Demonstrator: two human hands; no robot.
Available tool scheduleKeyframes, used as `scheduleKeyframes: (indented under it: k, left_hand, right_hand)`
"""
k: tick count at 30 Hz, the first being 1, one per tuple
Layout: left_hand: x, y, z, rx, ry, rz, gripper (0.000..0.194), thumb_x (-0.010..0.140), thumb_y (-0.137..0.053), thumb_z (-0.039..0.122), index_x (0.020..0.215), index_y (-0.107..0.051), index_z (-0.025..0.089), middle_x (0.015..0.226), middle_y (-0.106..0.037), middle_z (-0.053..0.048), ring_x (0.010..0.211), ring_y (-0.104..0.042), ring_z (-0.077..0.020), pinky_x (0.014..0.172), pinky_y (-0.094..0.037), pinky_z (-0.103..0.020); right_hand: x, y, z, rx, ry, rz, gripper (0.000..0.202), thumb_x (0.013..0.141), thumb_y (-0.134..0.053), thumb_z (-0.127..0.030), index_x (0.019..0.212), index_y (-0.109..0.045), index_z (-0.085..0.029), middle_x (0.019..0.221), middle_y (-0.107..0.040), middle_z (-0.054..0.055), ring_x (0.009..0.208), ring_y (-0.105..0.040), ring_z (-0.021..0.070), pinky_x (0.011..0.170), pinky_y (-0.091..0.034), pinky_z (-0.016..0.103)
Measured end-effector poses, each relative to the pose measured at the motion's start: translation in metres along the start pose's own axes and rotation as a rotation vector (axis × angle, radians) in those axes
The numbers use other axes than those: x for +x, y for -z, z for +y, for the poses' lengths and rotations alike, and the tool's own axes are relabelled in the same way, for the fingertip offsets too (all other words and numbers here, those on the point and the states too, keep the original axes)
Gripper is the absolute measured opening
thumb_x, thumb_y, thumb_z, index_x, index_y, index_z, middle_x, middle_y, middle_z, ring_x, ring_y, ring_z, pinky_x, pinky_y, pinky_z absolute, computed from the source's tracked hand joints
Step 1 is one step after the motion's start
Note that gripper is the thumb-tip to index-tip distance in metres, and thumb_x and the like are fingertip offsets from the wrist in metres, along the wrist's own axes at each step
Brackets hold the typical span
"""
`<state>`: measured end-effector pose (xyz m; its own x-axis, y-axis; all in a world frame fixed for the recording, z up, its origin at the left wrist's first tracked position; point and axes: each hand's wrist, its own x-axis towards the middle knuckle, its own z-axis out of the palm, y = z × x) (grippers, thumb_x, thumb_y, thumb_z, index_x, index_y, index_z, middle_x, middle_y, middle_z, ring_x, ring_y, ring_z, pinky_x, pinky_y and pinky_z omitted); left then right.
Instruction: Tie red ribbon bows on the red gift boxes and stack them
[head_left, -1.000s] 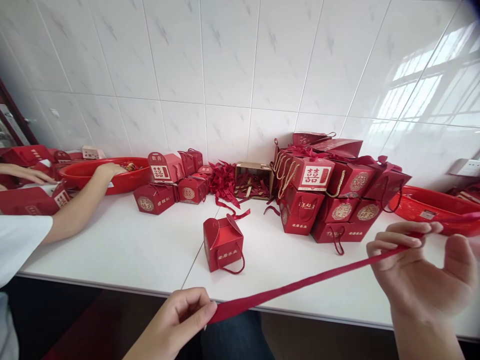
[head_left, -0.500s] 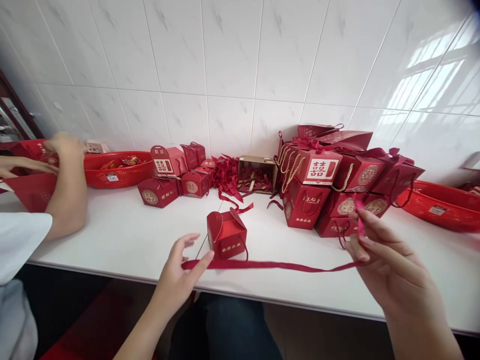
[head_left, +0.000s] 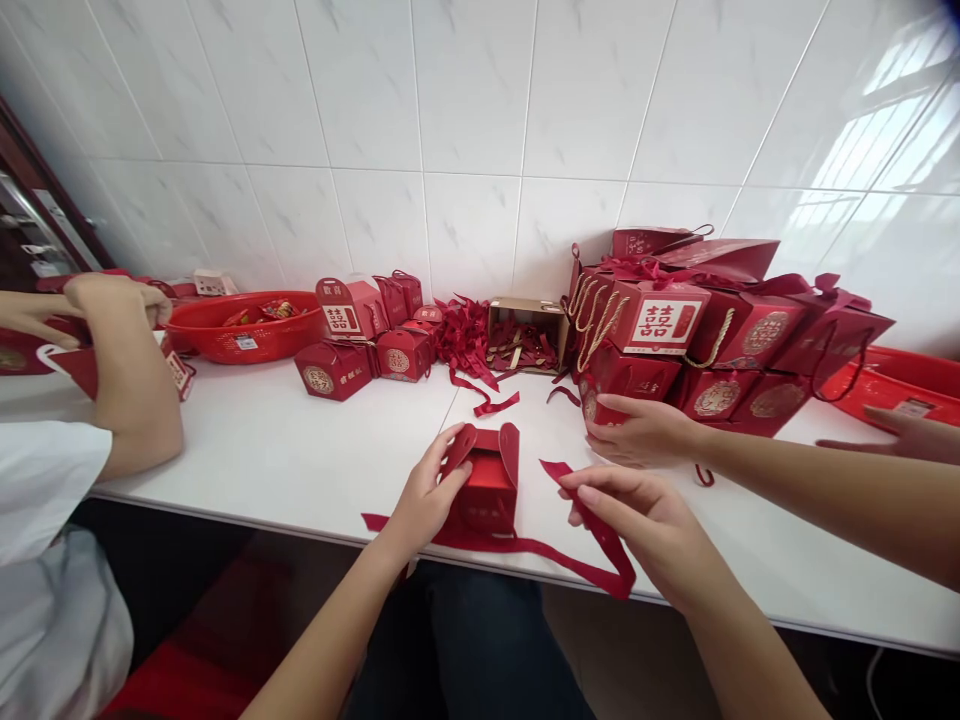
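A small red gift box (head_left: 491, 495) with folded top flaps stands near the table's front edge. My left hand (head_left: 435, 490) grips its left side, thumb and fingers at the upper flap. Between the thumb and fingers of my right hand (head_left: 630, 510) is one end of a dark red ribbon (head_left: 544, 550). The ribbon hangs in a loop below that hand and runs left along the front of the box. Its other end lies past my left wrist on the table edge.
Red boxes (head_left: 660, 320) are stacked at right, where another person's hand (head_left: 637, 430) touches them. Behind are smaller boxes (head_left: 341, 370), a ribbon pile (head_left: 461, 335) and a cardboard box (head_left: 529, 305). Red basins (head_left: 277, 342) stand at both sides. A co-worker's arm (head_left: 135, 370) is at left.
My left hand has let go of the ribbon and taken hold of the gift box. My right hand has moved left with its ribbon end. Another person's arms have come in from the right.
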<state>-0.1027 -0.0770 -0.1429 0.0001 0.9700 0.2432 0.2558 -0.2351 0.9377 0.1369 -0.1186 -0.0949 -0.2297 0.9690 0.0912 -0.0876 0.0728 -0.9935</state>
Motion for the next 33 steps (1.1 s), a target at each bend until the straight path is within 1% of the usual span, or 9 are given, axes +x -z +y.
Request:
scheduleKeyframes:
  k: [3, 6, 10, 13, 17, 23, 29, 31, 33]
  left_hand:
    - [-0.016, 0.002, 0.007, 0.031, -0.035, -0.139, 0.045, 0.088, -0.050, 0.030, 0.133, -0.047, 0.024, 0.142, -0.047, -0.007, 0.132, -0.042, -0.0245, 0.111, -0.032, -0.041]
    - [-0.026, 0.001, 0.014, 0.121, -0.071, -0.174, 0.046, 0.089, -0.049, 0.029, 0.135, -0.045, 0.025, 0.143, -0.046, -0.007, 0.132, -0.042, -0.0249, 0.112, -0.032, -0.042]
    - [-0.028, -0.002, 0.019, 0.214, -0.183, -0.162, 0.053, 0.088, -0.048, 0.021, 0.140, -0.036, 0.028, 0.145, -0.042, -0.005, 0.131, -0.042, -0.0222, 0.111, -0.035, -0.040]
    - [-0.026, -0.003, 0.024, 0.296, -0.287, -0.146, 0.056, 0.083, -0.047, 0.013, 0.136, -0.040, 0.029, 0.143, -0.042, -0.004, 0.131, -0.041, -0.0211, 0.110, -0.035, -0.039]
    - [-0.022, -0.005, 0.034, 0.419, -0.324, -0.163, 0.041, 0.080, -0.047, 0.009, 0.115, -0.058, 0.028, 0.137, -0.045, -0.004, 0.130, -0.040, -0.0206, 0.109, -0.036, -0.038]
    - [-0.016, -0.014, 0.041, 0.525, -0.464, -0.104, 0.017, 0.083, -0.053, 0.018, 0.094, -0.065, 0.023, 0.126, -0.054, -0.007, 0.124, -0.043, -0.0234, 0.104, -0.039, -0.041]
    - [-0.016, -0.017, 0.043, 0.497, -0.459, -0.078, 0.012, 0.085, -0.050, 0.017, 0.080, -0.060, 0.021, 0.112, -0.059, -0.008, 0.112, -0.053, -0.0221, 0.095, -0.045, -0.038]
    - [-0.017, -0.017, 0.043, 0.461, -0.430, -0.072, 0.013, 0.086, -0.048, 0.018, 0.081, -0.059, 0.021, 0.111, -0.059, -0.008, 0.109, -0.055, -0.0212, 0.094, -0.046, -0.036]
    - [-0.017, -0.017, 0.043, 0.421, -0.409, -0.031, 0.013, 0.087, -0.047, 0.018, 0.081, -0.058, 0.021, 0.108, -0.059, -0.008, 0.107, -0.057, -0.0206, 0.092, -0.047, -0.035]
  right_hand:
    - [0.005, -0.006, 0.005, -0.085, -0.041, -0.068, 0.032, 0.077, -0.068, -0.046, 0.092, -0.075, -0.019, 0.072, -0.068, 0.005, 0.071, -0.061, 0.0164, 0.068, -0.049, 0.028]
    - [0.006, -0.009, 0.011, -0.119, -0.072, -0.088, 0.034, 0.079, -0.065, -0.048, 0.095, -0.075, -0.020, 0.074, -0.067, 0.005, 0.070, -0.059, 0.0149, 0.066, -0.046, 0.026]
    - [0.004, -0.008, 0.014, -0.105, -0.107, -0.080, 0.033, 0.080, -0.064, -0.048, 0.098, -0.074, -0.022, 0.074, -0.067, 0.004, 0.070, -0.057, 0.0129, 0.065, -0.044, 0.024]
    - [0.006, -0.009, 0.014, -0.078, -0.119, -0.067, 0.034, 0.080, -0.065, -0.048, 0.100, -0.074, -0.022, 0.074, -0.067, 0.004, 0.069, -0.057, 0.0122, 0.065, -0.043, 0.023]
    - [0.011, -0.014, 0.013, -0.037, -0.137, -0.064, 0.033, 0.078, -0.067, -0.047, 0.097, -0.075, -0.022, 0.072, -0.067, 0.003, 0.065, -0.056, 0.0103, 0.062, -0.042, 0.021]
    - [0.017, -0.020, 0.014, 0.045, -0.175, -0.080, 0.031, 0.076, -0.070, -0.047, 0.089, -0.075, -0.019, 0.081, -0.070, 0.004, 0.063, -0.056, 0.0086, 0.060, -0.043, 0.020]
    - [0.017, -0.021, 0.017, 0.018, -0.147, -0.103, 0.037, 0.076, -0.068, -0.048, 0.095, -0.071, -0.016, 0.083, -0.069, 0.006, 0.067, -0.058, 0.0125, 0.063, -0.046, 0.024]
    - [0.017, -0.021, 0.017, -0.051, -0.087, -0.086, 0.037, 0.078, -0.065, -0.048, 0.097, -0.069, -0.018, 0.092, -0.069, 0.007, 0.077, -0.061, 0.0167, 0.069, -0.048, 0.028]
    - [0.018, -0.022, 0.018, -0.200, 0.017, -0.005, 0.035, 0.080, -0.062, -0.049, 0.099, -0.067, -0.019, 0.102, -0.067, 0.009, 0.091, -0.061, 0.0215, 0.075, -0.049, 0.033]
